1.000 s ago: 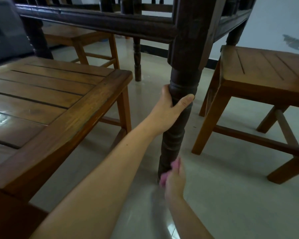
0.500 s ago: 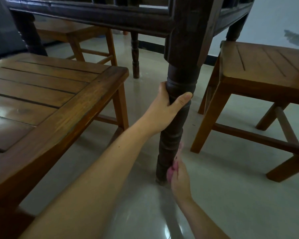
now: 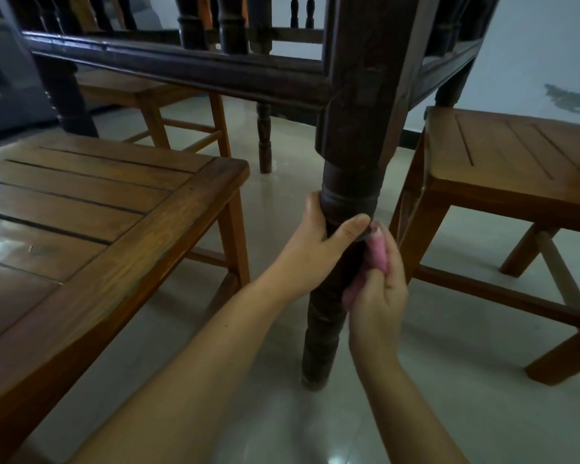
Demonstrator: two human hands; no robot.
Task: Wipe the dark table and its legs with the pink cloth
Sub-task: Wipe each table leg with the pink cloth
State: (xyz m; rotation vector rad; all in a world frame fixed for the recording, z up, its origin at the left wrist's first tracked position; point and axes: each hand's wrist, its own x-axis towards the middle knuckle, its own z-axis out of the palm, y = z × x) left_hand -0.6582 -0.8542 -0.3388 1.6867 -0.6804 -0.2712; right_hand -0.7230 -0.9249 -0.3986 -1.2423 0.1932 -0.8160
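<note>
The dark table's near turned leg (image 3: pixel 320 339) stands on the floor at centre, under the table's dark rail (image 3: pixel 181 70). My left hand (image 3: pixel 318 249) grips the leg just below its upper ring, thumb across the front. My right hand (image 3: pixel 377 296) holds the pink cloth (image 3: pixel 377 251) pressed against the leg's right side, just below my left thumb. Most of the cloth is hidden inside my fingers.
A brown slatted wooden stool (image 3: pixel 91 229) stands close on the left, another (image 3: pixel 516 169) close on the right with its crossbars near the leg. A third stool (image 3: pixel 141 92) and another dark leg (image 3: pixel 264 135) stand behind. The tiled floor (image 3: pixel 449 413) is glossy.
My right hand with the cloth has slid up the leg from near its foot to just under my left thumb. My left hand has kept its grip.
</note>
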